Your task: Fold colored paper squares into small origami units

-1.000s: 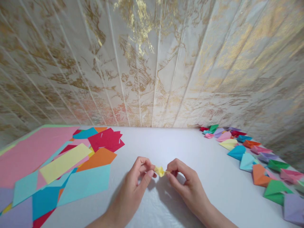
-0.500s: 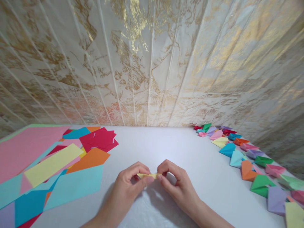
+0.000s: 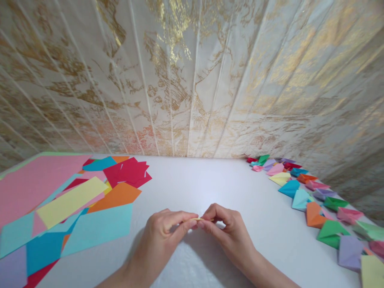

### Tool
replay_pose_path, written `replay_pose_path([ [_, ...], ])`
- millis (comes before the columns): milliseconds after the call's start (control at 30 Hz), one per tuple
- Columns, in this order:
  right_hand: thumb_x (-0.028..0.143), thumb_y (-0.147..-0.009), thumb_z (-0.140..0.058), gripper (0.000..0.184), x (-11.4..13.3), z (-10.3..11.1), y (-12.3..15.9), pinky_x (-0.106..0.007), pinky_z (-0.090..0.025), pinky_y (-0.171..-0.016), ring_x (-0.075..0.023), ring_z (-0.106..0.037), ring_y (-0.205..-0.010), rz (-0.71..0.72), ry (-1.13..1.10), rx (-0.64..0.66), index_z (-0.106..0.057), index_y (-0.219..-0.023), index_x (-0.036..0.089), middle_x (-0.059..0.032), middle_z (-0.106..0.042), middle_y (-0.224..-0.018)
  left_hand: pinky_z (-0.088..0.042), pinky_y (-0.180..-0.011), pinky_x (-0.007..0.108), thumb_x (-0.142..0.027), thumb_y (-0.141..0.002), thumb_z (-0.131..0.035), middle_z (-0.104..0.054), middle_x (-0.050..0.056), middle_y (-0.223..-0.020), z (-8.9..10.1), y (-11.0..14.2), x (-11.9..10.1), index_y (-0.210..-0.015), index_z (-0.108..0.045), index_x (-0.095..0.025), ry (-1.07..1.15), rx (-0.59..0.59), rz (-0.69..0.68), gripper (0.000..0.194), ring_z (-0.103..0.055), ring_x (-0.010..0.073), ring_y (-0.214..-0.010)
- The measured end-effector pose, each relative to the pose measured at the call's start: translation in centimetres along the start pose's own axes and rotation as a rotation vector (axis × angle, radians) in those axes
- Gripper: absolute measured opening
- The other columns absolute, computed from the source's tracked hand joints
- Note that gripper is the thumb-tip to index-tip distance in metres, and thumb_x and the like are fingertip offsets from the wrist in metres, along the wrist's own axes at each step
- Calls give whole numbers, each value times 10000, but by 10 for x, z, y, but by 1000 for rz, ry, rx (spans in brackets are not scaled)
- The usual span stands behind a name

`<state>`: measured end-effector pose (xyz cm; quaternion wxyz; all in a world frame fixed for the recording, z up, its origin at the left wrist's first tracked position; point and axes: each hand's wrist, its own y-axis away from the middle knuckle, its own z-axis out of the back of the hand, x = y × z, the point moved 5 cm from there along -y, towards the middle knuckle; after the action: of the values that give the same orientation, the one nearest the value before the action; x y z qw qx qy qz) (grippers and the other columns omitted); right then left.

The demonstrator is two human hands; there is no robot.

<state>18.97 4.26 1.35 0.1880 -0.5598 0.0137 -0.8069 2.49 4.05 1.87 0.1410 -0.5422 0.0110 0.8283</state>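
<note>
Between my two hands is a small folded piece of yellow paper (image 3: 197, 219), seen nearly edge-on as a thin strip. My left hand (image 3: 168, 232) pinches its left end between thumb and fingers. From the other side, my right hand (image 3: 226, 228) grips it the same way, with the fingertips of both hands almost meeting. Most of the paper is hidden by my fingers. Both hands are just above the white table (image 3: 186, 180), and their shadows fall on it below.
Coloured paper sheets lie overlapping at the left, among them a pale yellow strip (image 3: 72, 202), a light blue sheet (image 3: 100, 230) and red pieces (image 3: 127, 172). Folded paper shapes line the right edge, including a green one (image 3: 331, 231). A patterned curtain (image 3: 192, 80) hangs behind.
The yellow paper has turned to a thinner, edge-on profile. My left fingers have straightened over it, and both hands have drawn closer together. The view has shifted slightly.
</note>
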Motion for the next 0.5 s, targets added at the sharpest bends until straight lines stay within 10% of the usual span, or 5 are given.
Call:
replay_pose_path([
  [233,196,-927,-586,190,0,4,0,-211,-388,-562,-117,-526,-588,198,285,-55,-572,-737,194,20,-589,-662,-514,-717,255,-480,-948,-491,-743,-6,-756,-5,3,14,-1132,-744,-223,106,99,205,405,-670,182,-720],
  [500,173,-897,-531,82,0,-5,-3,-227,-459,-637,-129,-588,-679,-3,108,18,-593,-948,192,-5,-660,-806,-483,-718,271,-376,-932,-491,-663,-26,-704,-3,1,14,-1118,-604,-227,-23,64,180,264,-656,189,-701],
])
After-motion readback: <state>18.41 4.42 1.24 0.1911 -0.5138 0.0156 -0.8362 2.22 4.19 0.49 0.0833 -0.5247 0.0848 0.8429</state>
